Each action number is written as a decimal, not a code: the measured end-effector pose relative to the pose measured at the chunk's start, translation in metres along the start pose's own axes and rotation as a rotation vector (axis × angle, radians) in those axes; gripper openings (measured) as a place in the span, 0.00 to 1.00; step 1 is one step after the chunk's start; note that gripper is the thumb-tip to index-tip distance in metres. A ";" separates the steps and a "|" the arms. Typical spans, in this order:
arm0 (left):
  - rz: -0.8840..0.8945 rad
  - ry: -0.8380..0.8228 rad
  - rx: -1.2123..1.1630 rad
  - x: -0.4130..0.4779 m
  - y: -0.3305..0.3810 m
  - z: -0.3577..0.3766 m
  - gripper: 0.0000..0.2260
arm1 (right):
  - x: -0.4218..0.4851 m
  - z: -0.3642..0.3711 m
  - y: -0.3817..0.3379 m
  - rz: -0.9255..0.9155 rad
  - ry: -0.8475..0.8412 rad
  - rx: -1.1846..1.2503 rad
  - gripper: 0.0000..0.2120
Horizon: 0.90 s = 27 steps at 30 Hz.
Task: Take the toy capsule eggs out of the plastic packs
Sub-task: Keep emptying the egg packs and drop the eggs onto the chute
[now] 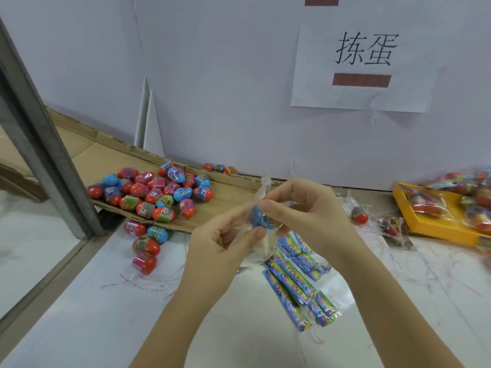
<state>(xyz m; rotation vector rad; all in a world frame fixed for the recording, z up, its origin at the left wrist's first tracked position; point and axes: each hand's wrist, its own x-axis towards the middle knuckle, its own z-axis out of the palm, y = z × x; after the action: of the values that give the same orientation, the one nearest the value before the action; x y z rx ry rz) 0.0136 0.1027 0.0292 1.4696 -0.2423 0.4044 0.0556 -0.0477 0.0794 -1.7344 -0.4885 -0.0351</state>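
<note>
Over the middle of the table both hands hold one clear plastic pack with a blue capsule egg inside it. My left hand pinches the pack's lower part. My right hand pinches the upper part, its thumb lying over the egg. The pack's top edge sticks up above my right fingers. Several loose red, blue and pink eggs lie on a flat cardboard sheet at the left.
A heap of empty blue-and-green pack headers lies under my hands. A yellow tray with full packs stands at the right edge. Two packed eggs lie beside it. A metal post rises at the left, a white wall behind.
</note>
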 end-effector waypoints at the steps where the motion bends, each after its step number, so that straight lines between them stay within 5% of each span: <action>1: -0.013 0.017 0.000 -0.001 -0.001 0.000 0.15 | 0.000 0.002 0.001 -0.007 -0.005 -0.002 0.06; 5: -0.067 0.074 -0.011 0.000 -0.001 0.002 0.14 | 0.001 0.007 0.006 -0.011 0.013 -0.005 0.07; 10: -0.240 0.130 -0.225 0.003 0.000 0.003 0.19 | -0.002 -0.004 0.002 0.009 -0.191 -0.043 0.08; 16: -0.360 -0.079 -0.222 0.006 -0.001 -0.004 0.17 | -0.001 -0.012 0.000 -0.033 -0.208 -0.251 0.05; 27: -0.505 -0.078 -0.279 0.007 -0.001 -0.002 0.19 | -0.003 -0.019 -0.001 0.049 -0.427 -0.397 0.02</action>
<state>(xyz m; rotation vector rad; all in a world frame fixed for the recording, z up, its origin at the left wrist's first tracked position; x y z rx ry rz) 0.0202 0.1050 0.0305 1.2177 0.0161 -0.0933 0.0569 -0.0661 0.0834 -2.1537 -0.7907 0.2967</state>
